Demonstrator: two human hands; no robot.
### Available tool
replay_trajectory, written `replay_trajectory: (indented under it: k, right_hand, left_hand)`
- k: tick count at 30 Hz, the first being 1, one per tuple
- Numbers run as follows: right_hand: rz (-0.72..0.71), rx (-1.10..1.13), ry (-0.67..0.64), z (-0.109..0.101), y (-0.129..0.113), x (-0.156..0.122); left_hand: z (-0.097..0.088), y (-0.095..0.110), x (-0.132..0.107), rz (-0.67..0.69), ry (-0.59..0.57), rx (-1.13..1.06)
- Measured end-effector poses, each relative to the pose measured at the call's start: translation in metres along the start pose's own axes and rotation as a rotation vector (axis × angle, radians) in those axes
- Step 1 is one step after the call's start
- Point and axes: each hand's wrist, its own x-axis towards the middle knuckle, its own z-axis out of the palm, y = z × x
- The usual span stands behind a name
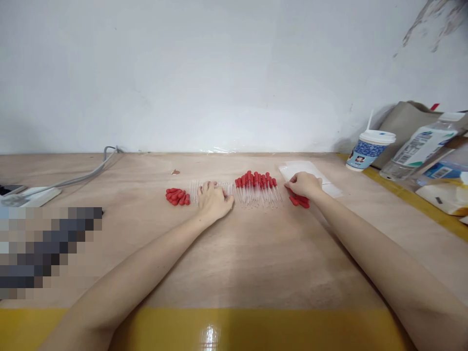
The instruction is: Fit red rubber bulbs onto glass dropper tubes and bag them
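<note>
Left hand (214,200) lies curled, knuckles up, on clear glass tubes (195,187); right hand (304,185) pinches red bulbs (300,200) beside capped droppers (258,187). Risk: pressing down may crack or roll tubes.

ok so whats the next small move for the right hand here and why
Probably lift one red bulb from under the right hand and carry it toward the bare glass tubes that the left hand rests on. The finished droppers between the hands already wear red bulbs.

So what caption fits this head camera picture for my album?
Left hand rests on clear tubes, right hand touches red caps, beside finished red-capped droppers.
</note>
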Motion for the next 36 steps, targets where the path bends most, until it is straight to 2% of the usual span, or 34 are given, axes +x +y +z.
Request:
replay_trajectory:
  k: [4, 6, 11, 13, 15, 19, 23, 31, 34, 36]
  right_hand:
    - [0.024, 0.042, 0.001, -0.003, -0.001, -0.002]
    - [0.019, 0.053, 0.042, -0.005, -0.002, -0.003]
    - [-0.070, 0.221, 0.296, -0.006, -0.012, -0.010]
    - [-0.170, 0.317, 0.377, -0.003, -0.021, -0.020]
    - [-0.329, 0.389, 0.401, 0.002, -0.033, -0.036]
    - [-0.709, 0.430, 0.366, 0.017, -0.052, -0.076]
    - [-0.948, 0.363, 0.340, 0.030, -0.055, -0.100]
    - [-0.988, 0.399, 0.332, 0.034, -0.051, -0.098]
    - [-0.991, 0.399, 0.332, 0.034, -0.052, -0.098]
    - [-0.979, 0.405, 0.340, 0.036, -0.052, -0.098]
  left_hand:
    - [-0.004, 0.000, 0.002, 0.018, 0.009, 0.055]
    - [-0.007, 0.001, 0.002, 0.025, -0.007, 0.085]
    - [-0.011, 0.003, 0.002, 0.051, -0.011, 0.138]
    - [-0.011, 0.002, 0.001, 0.053, 0.015, 0.125]
    - [-0.010, 0.002, 0.001, 0.050, 0.039, 0.093]
    - [-0.004, 0.002, 0.002, 0.058, 0.023, 0.050]
    - [0.000, 0.009, 0.008, 0.026, -0.038, 0.038]
    - [-0.001, 0.034, 0.028, -0.075, -0.146, 0.175]
    - [0.001, 0.035, 0.034, -0.095, -0.158, 0.158]
    - [-0.001, 0.032, 0.035, -0.043, -0.147, 0.114]
